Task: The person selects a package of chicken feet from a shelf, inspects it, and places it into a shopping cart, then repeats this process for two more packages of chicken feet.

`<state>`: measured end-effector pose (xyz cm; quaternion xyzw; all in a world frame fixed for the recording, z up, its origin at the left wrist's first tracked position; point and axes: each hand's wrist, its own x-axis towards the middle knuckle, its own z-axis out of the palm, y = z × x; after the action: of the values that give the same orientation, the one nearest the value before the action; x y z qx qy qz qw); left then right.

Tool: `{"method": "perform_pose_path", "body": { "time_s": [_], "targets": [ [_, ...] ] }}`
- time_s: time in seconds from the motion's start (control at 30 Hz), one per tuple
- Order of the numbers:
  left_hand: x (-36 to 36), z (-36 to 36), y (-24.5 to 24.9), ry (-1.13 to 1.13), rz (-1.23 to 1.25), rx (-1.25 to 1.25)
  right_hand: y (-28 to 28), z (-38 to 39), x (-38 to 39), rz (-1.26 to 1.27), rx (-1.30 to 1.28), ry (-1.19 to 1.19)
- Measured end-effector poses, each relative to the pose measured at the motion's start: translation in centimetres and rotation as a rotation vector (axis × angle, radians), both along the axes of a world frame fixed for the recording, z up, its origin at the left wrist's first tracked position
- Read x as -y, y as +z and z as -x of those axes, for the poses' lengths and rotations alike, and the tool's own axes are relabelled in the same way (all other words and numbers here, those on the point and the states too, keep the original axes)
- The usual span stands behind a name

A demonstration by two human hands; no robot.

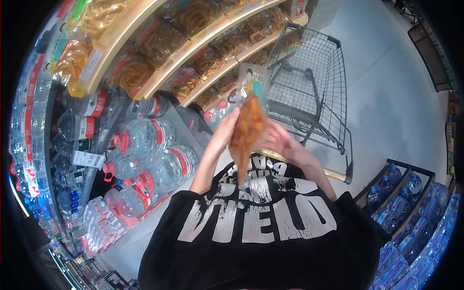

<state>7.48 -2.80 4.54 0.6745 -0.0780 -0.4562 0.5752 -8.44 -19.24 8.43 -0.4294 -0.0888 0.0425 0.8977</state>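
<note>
In front of my chest is a clear plastic bag of brown twisted snacks (249, 128), held upright and smeared by motion. Its pale top with a green-blue label points away from me. My left hand (226, 130) is closed on the bag's left edge. On the other side, my right hand (285, 142) is blurred, its fingers stretched toward the bag's right edge and apart from each other. A wire shopping cart (309, 82) stands just beyond my hands, its yellowish handle (333, 174) partly hidden behind my right forearm.
Wooden shelves (217, 31) with similar snack bags curve across the upper left. Large water bottles (174, 166) with red handles stand at the left, by a price tag (88, 159). Bottled water packs (411, 241) fill the lower right. Grey floor (386, 96) extends at the right.
</note>
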Motion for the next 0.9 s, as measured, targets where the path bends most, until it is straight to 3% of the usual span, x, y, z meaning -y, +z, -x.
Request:
{"method": "perform_pose_path", "body": {
  "time_s": [0.03,0.1,0.23,0.27,0.33,0.37,0.43,0.47,0.53,0.57,0.63,0.7,0.73,0.83,0.9],
  "targets": [
    [-0.2,-0.1,0.4,0.003,-0.032,0.064,-0.3,0.3,0.0,-0.009,-0.002,0.002],
    [-0.3,0.3,2.5,0.025,-0.029,0.018,-1.1,0.6,0.0,-0.396,-0.447,-0.147],
    [0.8,0.4,2.6,0.022,0.001,0.026,-1.9,-1.2,3.7,-0.175,-0.547,-0.333],
    [1.2,0.4,2.1,0.023,-0.005,0.022,-2.7,-1.5,5.1,-0.228,-0.532,-0.343],
    [2.1,0.5,0.3,0.079,0.155,0.334,-3.9,-2.0,8.0,-0.28,-0.554,-0.424],
    [1.7,0.6,-0.6,0.079,0.153,0.32,-4.1,-2.3,9.7,-0.271,-0.592,-0.498],
    [0.5,1.0,-2.9,-0.164,-0.751,1.113,-7.0,-3.3,14.7,-0.167,-0.734,-0.618],
    [0.1,1.7,-4.0,-0.177,-0.74,1.099,-8.4,-3.9,17.0,-0.175,-0.79,-0.658],
    [-0.6,2.7,-5.4,-0.2,-1.061,1.236,-11.4,-5.1,21.2,-0.184,-0.854,-0.696],
    [-0.4,2.7,-5.4,-0.207,-1.068,1.223,-13.3,-5.6,23.0,-0.249,-0.937,-0.69],
    [0.2,2.3,-5.0,-0.074,-0.992,0.965,-19.5,-5.9,26.8,-0.314,-1.032,-0.67],
    [0.4,2.2,-4.7,0.017,-0.967,0.877,-30.7,-5.1,30.7,-0.293,-0.992,-0.505],
    [0.5,2.2,-4.8,0.016,-0.979,0.871,-36.8,-4.8,32.0,-0.21,-1.044,-0.541],
    [1.1,2.4,-4.4,0.03,-1.014,0.832,-33.8,-6.5,28.5,0.031,-1.26,-0.649],
    [1.1,2.4,-4.5,0.069,-0.955,0.848,-35.8,-7.8,27.3,0.024,-1.284,-0.623]
  ]
}}
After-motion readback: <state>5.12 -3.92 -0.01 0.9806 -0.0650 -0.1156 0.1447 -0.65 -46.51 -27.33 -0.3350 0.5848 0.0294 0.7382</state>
